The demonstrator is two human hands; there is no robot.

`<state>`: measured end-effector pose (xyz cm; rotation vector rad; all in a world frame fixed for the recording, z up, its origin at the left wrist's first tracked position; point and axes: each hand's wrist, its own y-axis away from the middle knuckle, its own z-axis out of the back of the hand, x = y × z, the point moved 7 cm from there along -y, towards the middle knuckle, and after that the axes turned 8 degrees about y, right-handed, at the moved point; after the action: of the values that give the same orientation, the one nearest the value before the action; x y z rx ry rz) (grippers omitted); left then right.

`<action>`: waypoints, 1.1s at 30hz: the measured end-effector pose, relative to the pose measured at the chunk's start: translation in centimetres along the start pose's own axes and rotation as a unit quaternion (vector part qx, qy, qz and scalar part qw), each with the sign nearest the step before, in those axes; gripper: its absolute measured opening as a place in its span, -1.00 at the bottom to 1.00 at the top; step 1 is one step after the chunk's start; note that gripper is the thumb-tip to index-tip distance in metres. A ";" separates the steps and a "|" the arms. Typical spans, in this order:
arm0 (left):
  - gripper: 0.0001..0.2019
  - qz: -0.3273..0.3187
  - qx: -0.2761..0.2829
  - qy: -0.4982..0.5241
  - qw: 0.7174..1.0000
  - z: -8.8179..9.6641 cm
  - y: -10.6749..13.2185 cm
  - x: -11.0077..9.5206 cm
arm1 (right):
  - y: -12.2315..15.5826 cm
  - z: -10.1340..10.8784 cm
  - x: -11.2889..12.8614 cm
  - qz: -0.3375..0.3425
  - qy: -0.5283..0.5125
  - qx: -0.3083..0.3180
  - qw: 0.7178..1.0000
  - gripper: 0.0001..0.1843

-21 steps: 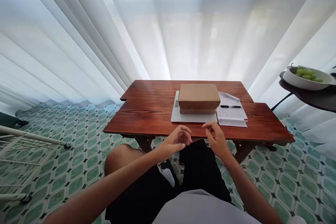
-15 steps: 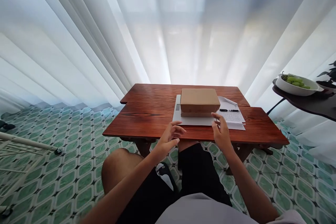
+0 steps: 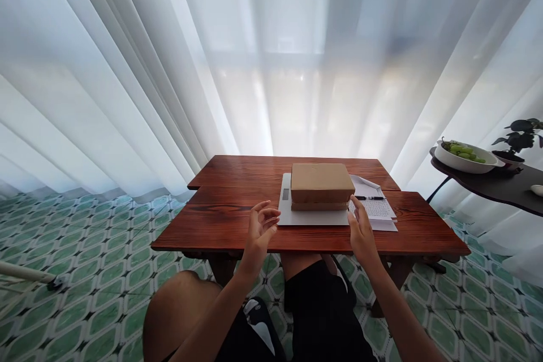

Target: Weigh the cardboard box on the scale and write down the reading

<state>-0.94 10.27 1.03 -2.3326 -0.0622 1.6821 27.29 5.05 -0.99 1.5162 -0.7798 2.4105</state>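
Observation:
A brown cardboard box [image 3: 320,184] rests on a flat white scale [image 3: 285,212], whose small grey display shows at its left side. My left hand [image 3: 262,226] hovers over the table's front part, left of the scale, fingers loosely curved and apart, holding nothing. Close to the box's front right corner is my right hand [image 3: 360,229], its fingers apart and nothing in them. Whether its fingertips touch the box or scale I cannot tell. To the right of the box lie sheets of paper with writing [image 3: 379,212] and a black pen [image 3: 369,198] across them.
The reddish wooden table [image 3: 224,209] stands before my knees. At the right, a dark side stand [image 3: 509,189] bears a white bowl [image 3: 466,165] of green fruit and a potted plant [image 3: 520,138]. White curtains [image 3: 280,68] hang behind. A pale metal frame [image 3: 29,273] is at the left.
The view has tilted up, so the table sits lower. My left hand has moved left, away from the scale's front. My right hand has shifted slightly outward from the box's front.

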 end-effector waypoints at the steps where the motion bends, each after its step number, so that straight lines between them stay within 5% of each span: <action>1: -0.44 0.003 -0.002 -0.005 1.000 0.0 -0.3 0.1 | 0.0 0.0 -0.2 -0.009 -0.003 0.004 1.000 -0.35; 16: -0.39 -0.013 -0.083 -0.059 0.995 -0.1 -2.9 -0.3 | -4.0 0.4 0.4 -0.011 -0.021 -0.022 0.999 -0.29; 23: -0.44 -0.012 -0.100 -0.116 0.988 -1.1 -5.5 0.8 | -6.0 1.3 0.4 -0.003 0.005 -0.061 0.998 -0.30; 33: -0.36 0.040 -0.088 -0.110 0.989 -2.1 -8.4 4.0 | -7.5 -1.1 -2.1 -0.064 0.012 -0.030 0.997 -0.20</action>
<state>3.37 18.70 -0.07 -2.2873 -0.1668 2.0447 30.51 12.19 -0.75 1.4651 -0.7198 2.2888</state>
